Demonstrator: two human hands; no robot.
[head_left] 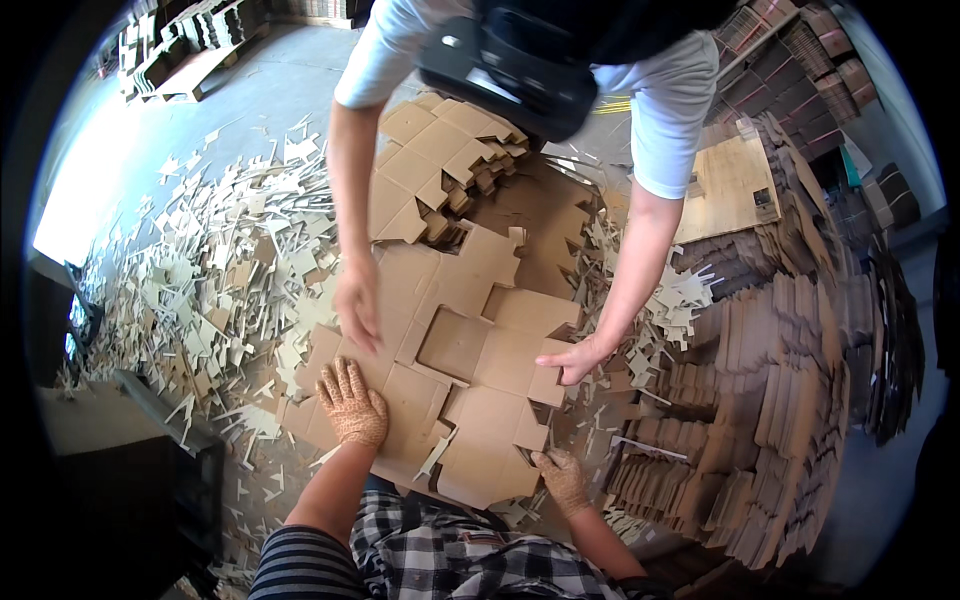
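Observation:
A stack of flat die-cut cardboard sheets (497, 435) with tabs and notches lies in front of me. My left hand (352, 402), in an orange-speckled glove, rests flat on its left part with the fingers spread. At the near right corner my right hand (563, 480), in a similar glove, grips the sheet's edge; its lower fingers are partly hidden. Across from me a co-worker's hand (575, 360) holds the right edge, thumb on top. That person's other hand (357, 305) hovers over the left side, smeared by motion.
A second stack of cut cardboard (440, 150) stands farther back. Cardboard scraps (230, 270) litter the floor on the left. Tall piles of brown cardboard (740, 400) line the right, near a wooden board (730, 185). A pallet (195, 75) lies at the far left.

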